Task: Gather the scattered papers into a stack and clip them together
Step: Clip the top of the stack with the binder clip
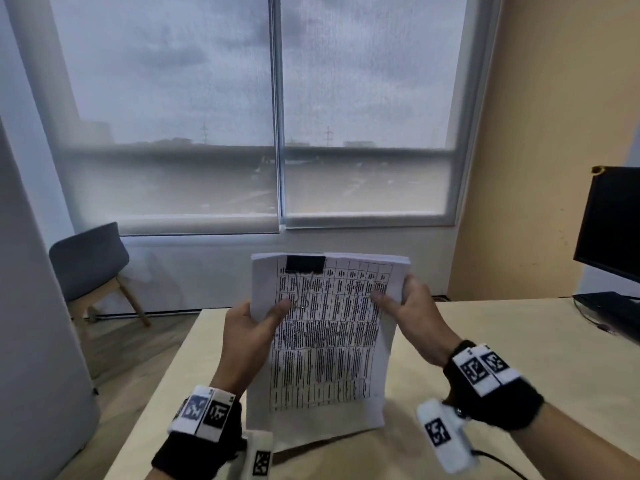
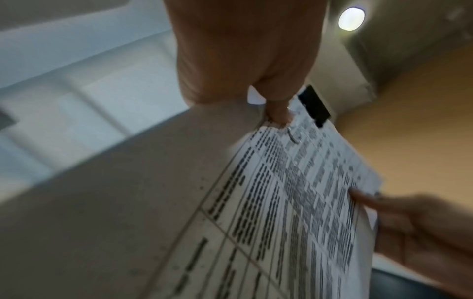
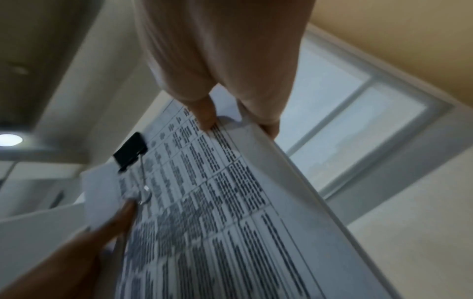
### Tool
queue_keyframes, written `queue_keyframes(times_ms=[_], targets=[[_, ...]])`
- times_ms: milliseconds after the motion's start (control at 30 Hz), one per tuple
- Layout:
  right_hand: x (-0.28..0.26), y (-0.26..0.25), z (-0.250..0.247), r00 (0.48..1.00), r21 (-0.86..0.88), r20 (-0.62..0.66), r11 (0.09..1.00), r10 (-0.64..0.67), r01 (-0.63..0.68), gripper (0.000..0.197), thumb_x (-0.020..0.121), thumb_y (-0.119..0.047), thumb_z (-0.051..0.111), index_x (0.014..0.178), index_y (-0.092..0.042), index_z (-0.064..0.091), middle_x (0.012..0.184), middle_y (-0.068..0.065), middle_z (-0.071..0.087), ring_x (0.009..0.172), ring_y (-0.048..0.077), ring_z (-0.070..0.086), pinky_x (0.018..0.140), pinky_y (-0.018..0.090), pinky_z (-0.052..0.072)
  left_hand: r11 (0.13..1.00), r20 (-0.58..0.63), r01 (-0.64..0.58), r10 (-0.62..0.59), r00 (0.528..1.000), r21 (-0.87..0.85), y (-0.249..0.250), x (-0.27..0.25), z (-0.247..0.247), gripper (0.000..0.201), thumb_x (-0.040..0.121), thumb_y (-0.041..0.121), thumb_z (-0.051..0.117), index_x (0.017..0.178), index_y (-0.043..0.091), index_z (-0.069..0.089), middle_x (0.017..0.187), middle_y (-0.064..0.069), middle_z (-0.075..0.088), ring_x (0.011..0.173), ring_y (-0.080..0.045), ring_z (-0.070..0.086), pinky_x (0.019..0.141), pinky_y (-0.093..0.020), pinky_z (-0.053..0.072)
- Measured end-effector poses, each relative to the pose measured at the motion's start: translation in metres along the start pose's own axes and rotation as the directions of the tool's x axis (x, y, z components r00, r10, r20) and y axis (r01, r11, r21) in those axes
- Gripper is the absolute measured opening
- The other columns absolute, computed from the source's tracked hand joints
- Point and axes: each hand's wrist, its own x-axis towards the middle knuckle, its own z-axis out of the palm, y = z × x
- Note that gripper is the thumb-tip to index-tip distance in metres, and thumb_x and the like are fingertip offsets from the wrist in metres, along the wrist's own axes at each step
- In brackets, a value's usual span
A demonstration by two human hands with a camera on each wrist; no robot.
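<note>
I hold a stack of printed papers (image 1: pixel 325 341) upright above the table, its top sheet covered by a table of black text. A black binder clip (image 1: pixel 306 264) grips the top edge left of centre, its wire handles folded down on the page. My left hand (image 1: pixel 254 323) holds the stack's left edge, thumb on the front beside the wire handles. My right hand (image 1: pixel 403 306) holds the right edge, thumb on the front and fingers behind. The left wrist view shows the papers (image 2: pixel 294 202) and clip (image 2: pixel 313 105); the right wrist view shows the same papers (image 3: pixel 217 192) and clip (image 3: pixel 130 150).
A light wooden table (image 1: pixel 485 341) lies under my hands. A black monitor (image 1: pixel 609 223) stands at the right edge with cables at its base. A grey chair (image 1: pixel 90 261) stands on the floor at the left, below a large window (image 1: pixel 273 109) with lowered blinds.
</note>
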Motion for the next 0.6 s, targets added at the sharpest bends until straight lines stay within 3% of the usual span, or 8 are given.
queue_keyframes(times_ms=[100,233,333,367,433,500,567,600], targets=[[0.002,-0.014,0.014,0.979,-0.089,-0.108,0.983,-0.172,0.163,0.024,0.09,-0.004,0.057,0.105,-0.02,0.049,0.093,-0.007,0.06,0.082,-0.015,0.059,0.072,0.009,0.051,0.999,-0.084,-0.043,0.04,0.996,-0.033,0.011,0.008,0.003,0.012,0.083,0.023,0.07,0.087,0.013,0.065,0.073,0.0,0.066,0.06,-0.003,0.063,0.052,-0.012,0.048],[0.005,-0.026,0.03,0.932,-0.157,-0.151,0.939,-0.328,0.305,0.036,0.091,-0.007,0.056,0.124,-0.012,0.044,0.097,0.001,0.06,0.078,0.003,0.059,0.068,0.013,0.054,0.99,-0.125,-0.12,0.109,0.986,-0.08,0.018,0.019,0.0,0.009,0.083,0.02,0.071,0.09,0.019,0.065,0.086,-0.005,0.071,0.074,-0.013,0.068,0.065,-0.028,0.058],[0.001,-0.002,0.037,0.962,-0.22,-0.145,0.955,-0.232,0.197,0.032,0.093,-0.007,0.054,0.122,-0.011,0.042,0.102,0.007,0.061,0.089,0.018,0.062,0.073,0.027,0.055,1.0,-0.108,-0.027,0.025,0.994,-0.013,-0.002,0.016,-0.004,0.012,0.082,0.015,0.075,0.084,0.021,0.065,0.081,-0.003,0.07,0.068,-0.003,0.066,0.061,-0.019,0.054],[-0.003,0.009,0.041,0.977,-0.238,-0.125,0.961,-0.174,0.141,0.032,0.094,-0.008,0.052,0.123,-0.009,0.041,0.105,0.012,0.061,0.096,0.024,0.062,0.08,0.035,0.054,0.999,-0.077,0.027,-0.026,0.997,0.021,-0.011,0.013,-0.005,0.012,0.081,0.018,0.077,0.086,0.02,0.066,0.082,-0.004,0.071,0.071,-0.006,0.068,0.062,-0.018,0.054],[-0.014,0.028,0.049,0.993,-0.276,-0.097,0.96,-0.072,0.042,0.039,0.094,-0.008,0.05,0.13,-0.006,0.036,0.111,0.025,0.059,0.104,0.035,0.058,0.089,0.045,0.048,0.991,-0.049,0.109,-0.105,0.993,0.076,-0.026,0.006,-0.008,0.021,0.079,0.027,0.078,0.092,0.013,0.069,0.089,-0.013,0.074,0.082,-0.025,0.072,0.07,-0.033,0.058],[-0.018,0.03,0.053,0.995,-0.257,-0.091,0.966,-0.034,0.01,0.042,0.095,-0.007,0.049,0.134,-0.004,0.034,0.115,0.031,0.056,0.109,0.041,0.054,0.091,0.045,0.047,0.988,-0.067,0.12,-0.114,0.991,0.093,-0.029,0.007,-0.011,0.024,0.083,0.023,0.076,0.098,0.007,0.068,0.092,-0.016,0.074,0.086,-0.031,0.071,0.076,-0.044,0.057],[-0.014,0.025,0.05,0.997,-0.245,-0.075,0.969,-0.028,0.009,0.039,0.096,-0.006,0.048,0.132,-0.001,0.033,0.117,0.033,0.051,0.108,0.044,0.051,0.091,0.048,0.046,0.989,-0.059,0.109,-0.103,0.993,0.099,-0.023,0.011,-0.014,0.022,0.085,0.02,0.072,0.103,0.008,0.065,0.094,-0.01,0.073,0.085,-0.023,0.07,0.074,-0.037,0.057],[-0.013,0.022,0.047,0.997,-0.252,-0.07,0.968,-0.031,0.012,0.039,0.096,-0.006,0.047,0.131,0.001,0.032,0.11,0.031,0.053,0.101,0.042,0.054,0.086,0.043,0.049,0.991,-0.048,0.103,-0.1,0.994,0.081,-0.021,0.014,-0.016,0.019,0.086,0.02,0.071,0.102,0.012,0.066,0.092,-0.004,0.074,0.083,-0.018,0.071,0.072,-0.031,0.057]])
